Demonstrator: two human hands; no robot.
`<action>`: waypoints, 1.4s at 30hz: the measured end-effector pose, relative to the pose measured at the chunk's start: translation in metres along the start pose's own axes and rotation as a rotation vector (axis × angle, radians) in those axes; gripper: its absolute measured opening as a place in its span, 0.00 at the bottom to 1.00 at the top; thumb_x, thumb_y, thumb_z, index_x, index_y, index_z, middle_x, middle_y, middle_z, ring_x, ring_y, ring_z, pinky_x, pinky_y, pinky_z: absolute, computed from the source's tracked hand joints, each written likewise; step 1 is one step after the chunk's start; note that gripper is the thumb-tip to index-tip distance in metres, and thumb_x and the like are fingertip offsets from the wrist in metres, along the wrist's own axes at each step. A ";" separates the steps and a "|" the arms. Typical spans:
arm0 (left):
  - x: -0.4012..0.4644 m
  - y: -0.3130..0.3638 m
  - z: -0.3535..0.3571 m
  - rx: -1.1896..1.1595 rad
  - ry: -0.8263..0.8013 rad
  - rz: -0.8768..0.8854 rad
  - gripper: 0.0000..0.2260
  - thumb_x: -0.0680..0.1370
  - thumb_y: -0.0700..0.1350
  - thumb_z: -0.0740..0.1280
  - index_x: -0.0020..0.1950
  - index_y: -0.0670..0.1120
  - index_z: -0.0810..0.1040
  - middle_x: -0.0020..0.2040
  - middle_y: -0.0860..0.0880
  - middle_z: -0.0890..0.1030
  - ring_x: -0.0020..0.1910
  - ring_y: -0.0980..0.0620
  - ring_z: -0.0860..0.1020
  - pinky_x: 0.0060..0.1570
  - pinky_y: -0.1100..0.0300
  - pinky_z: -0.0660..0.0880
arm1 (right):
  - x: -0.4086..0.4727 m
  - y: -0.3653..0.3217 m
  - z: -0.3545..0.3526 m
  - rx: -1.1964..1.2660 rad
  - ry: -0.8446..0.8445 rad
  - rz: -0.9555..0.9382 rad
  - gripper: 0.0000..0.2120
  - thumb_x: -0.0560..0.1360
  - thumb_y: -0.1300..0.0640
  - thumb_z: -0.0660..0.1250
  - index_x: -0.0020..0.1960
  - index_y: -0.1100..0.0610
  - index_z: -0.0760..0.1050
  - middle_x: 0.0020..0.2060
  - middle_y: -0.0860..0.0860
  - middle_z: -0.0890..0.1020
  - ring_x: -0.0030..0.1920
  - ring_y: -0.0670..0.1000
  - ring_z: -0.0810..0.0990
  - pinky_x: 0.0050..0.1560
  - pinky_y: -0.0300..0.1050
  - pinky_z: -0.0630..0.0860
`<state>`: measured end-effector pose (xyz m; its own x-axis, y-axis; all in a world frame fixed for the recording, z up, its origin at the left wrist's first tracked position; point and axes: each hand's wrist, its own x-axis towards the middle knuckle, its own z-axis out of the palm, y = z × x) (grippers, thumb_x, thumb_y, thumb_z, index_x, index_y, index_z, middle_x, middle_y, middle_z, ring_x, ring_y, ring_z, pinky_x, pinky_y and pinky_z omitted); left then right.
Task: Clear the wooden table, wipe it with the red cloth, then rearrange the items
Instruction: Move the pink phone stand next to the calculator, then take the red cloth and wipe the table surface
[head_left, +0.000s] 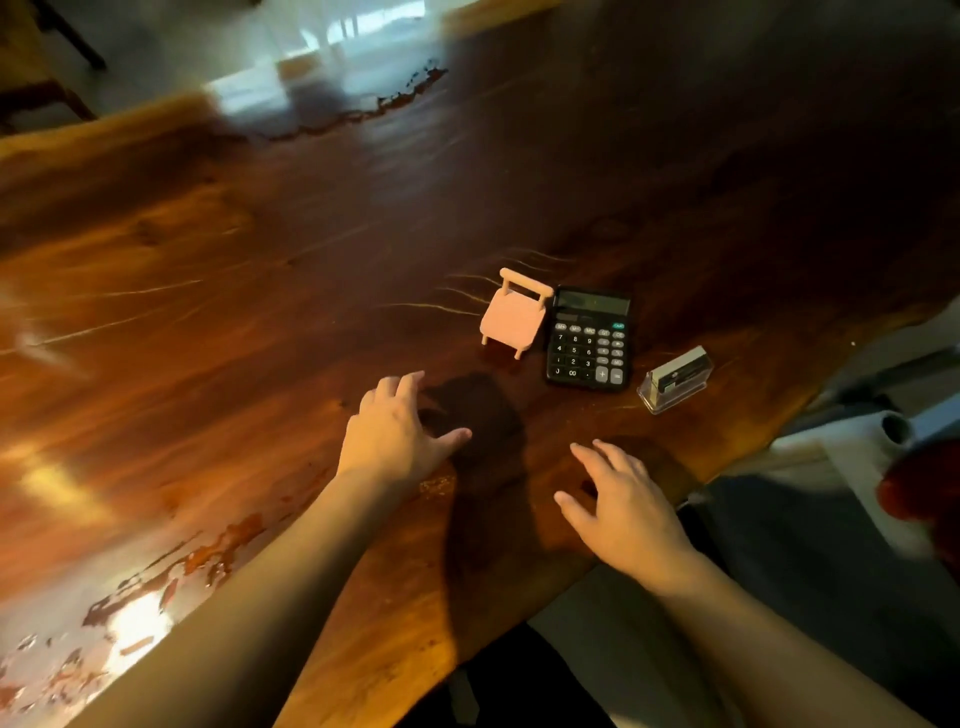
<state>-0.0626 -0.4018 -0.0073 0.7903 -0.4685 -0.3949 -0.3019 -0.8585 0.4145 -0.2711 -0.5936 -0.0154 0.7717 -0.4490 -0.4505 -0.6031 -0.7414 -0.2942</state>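
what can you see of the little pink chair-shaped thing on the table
The small pink chair-shaped stand looks like matte plastic or painted wood, moulded as a miniature chair with a flat seat, a low backrest made of a top rail on two posts, and short legs, two of them clearly visible at the near edge. It stands upright on the dark wooden table, immediately left of the black calculator; whether they touch is unclear. Nothing lies on its seat, and neither hand touches it.

— What sits on the tabletop?
— Toward its right end, a row: a miniature chair, a calculator touching its right side, then a card holder further right, apart.
— And nearer the viewer?
— Both hands, left and right, spread over the tabletop before that row.
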 end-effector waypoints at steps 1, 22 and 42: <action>-0.010 -0.008 -0.004 -0.001 -0.015 0.024 0.45 0.70 0.71 0.71 0.80 0.55 0.61 0.78 0.48 0.67 0.75 0.43 0.67 0.70 0.42 0.71 | -0.010 -0.007 -0.002 0.007 0.008 -0.005 0.33 0.79 0.37 0.63 0.81 0.45 0.59 0.79 0.50 0.63 0.79 0.54 0.60 0.73 0.54 0.69; -0.132 0.085 -0.051 -0.120 -0.165 0.638 0.30 0.74 0.65 0.71 0.73 0.57 0.70 0.69 0.56 0.75 0.61 0.60 0.73 0.59 0.63 0.72 | -0.219 0.003 -0.061 0.250 0.557 0.147 0.31 0.77 0.36 0.66 0.76 0.43 0.65 0.71 0.40 0.68 0.61 0.40 0.72 0.57 0.38 0.71; -0.136 0.439 0.132 0.028 -0.291 0.894 0.22 0.81 0.59 0.66 0.70 0.50 0.74 0.63 0.49 0.78 0.57 0.54 0.78 0.51 0.61 0.72 | -0.244 0.323 -0.120 0.480 0.664 0.559 0.22 0.78 0.45 0.70 0.68 0.55 0.77 0.64 0.54 0.79 0.62 0.56 0.79 0.58 0.47 0.72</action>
<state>-0.3731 -0.7426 0.1201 0.0959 -0.9869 -0.1301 -0.7479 -0.1577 0.6448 -0.6301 -0.7836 0.1010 0.2197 -0.9696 -0.1080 -0.8193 -0.1233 -0.5600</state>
